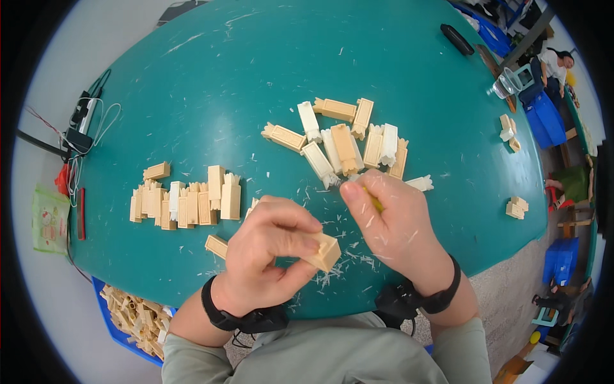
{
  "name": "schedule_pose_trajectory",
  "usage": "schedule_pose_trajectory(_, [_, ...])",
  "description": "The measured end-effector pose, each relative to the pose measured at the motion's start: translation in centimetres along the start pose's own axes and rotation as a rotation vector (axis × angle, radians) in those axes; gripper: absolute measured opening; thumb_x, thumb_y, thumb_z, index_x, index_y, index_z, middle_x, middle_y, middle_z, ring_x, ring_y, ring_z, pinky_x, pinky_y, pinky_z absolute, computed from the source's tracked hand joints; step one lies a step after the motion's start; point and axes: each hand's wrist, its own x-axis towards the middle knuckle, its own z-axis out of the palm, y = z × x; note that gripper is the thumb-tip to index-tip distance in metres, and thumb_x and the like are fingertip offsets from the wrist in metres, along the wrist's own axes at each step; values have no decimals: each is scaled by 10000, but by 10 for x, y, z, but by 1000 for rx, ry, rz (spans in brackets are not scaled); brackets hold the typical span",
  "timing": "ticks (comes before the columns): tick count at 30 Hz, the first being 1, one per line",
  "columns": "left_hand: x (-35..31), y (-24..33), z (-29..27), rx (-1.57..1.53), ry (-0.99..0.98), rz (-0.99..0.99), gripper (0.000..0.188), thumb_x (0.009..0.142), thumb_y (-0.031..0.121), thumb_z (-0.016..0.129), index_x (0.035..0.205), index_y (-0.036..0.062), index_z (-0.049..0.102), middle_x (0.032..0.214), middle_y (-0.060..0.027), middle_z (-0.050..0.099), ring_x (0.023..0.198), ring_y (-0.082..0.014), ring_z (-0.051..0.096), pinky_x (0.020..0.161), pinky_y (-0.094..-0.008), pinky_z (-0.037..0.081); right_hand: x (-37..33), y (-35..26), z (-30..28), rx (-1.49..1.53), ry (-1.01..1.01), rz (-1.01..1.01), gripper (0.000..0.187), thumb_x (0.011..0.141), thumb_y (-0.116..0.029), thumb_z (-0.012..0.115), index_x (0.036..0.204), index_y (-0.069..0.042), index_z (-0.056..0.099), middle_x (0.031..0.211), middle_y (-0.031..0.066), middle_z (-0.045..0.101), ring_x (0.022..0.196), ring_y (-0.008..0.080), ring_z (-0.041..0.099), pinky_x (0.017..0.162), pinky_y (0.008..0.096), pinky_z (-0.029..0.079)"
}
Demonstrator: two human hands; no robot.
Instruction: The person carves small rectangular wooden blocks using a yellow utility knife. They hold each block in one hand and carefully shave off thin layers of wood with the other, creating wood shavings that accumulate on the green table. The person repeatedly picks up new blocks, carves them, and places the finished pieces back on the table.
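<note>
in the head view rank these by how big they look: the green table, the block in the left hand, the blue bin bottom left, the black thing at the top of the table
1. green table, by far
2. blue bin, only partly in view
3. and 4. the beige block in the left hand and the black object look alike; the block is nearer the camera, so no ranking.

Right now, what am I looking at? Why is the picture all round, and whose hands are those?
A person wears a camera on the head, looking down. Its wide lens bends everything into a circle. The left hand pinches a small tan plastic block. The right hand grips a thin yellow tool; its tip is hidden. On the round green table lie a neat row of blocks, a loose pile of blocks and pale shavings. A blue bin of blocks sits below the table's edge.
</note>
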Motion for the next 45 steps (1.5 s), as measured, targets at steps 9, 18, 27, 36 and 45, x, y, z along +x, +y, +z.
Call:
schedule_pose_trajectory(9, [-2, -17, 0, 626, -293, -243, 279, 668, -28, 646, 931, 41, 581, 855, -106, 546, 823, -297, 504, 728, -354, 433, 3, 0, -26, 60, 214, 65, 310, 814, -273, 653, 778, 20, 558, 608, 127, 517, 506, 199, 483, 485, 295, 401])
schedule_pose_trajectory(18, [11, -35, 13, 649, -177, -9, 394, 670, -70, 588, 1048, 32, 549, 1112, -130, 535, 1017, -324, 507, 870, -378, 434, 7, 6, -6, -1, 154, 37, 262, 800, -238, 666, 805, 14, 593, 609, 115, 535, 509, 187, 489, 491, 289, 407])
schedule_pose_trajectory(27, [11, -32, 6, 687, -143, -143, 330, 667, -19, 659, 976, 69, 585, 984, -70, 547, 875, -246, 516, 743, -319, 449, 2, 0, -6, 70, 92, -30, 210, 786, -181, 678, 804, 2, 577, 664, 89, 545, 566, 153, 496, 528, 270, 411])
schedule_pose_trajectory(36, [1, 8, 5, -462, 67, -407, 486, 795, -2, 637, 1237, 19, 435, 886, -30, 562, 740, -73, 533, 659, -218, 446, -5, -4, -10, 267, -23, -140, 189, 748, -147, 697, 800, -29, 559, 691, 67, 542, 584, 153, 494, 539, 258, 415])
schedule_pose_trajectory(45, [-5, 2, 5, -655, 68, -447, 305, 819, -47, 583, 1090, 25, 462, 990, -66, 559, 916, -116, 563, 749, -255, 478, -7, -9, -12, 349, -122, -139, 267, 746, -191, 719, 871, -27, 549, 715, 63, 539, 609, 128, 512, 541, 246, 425])
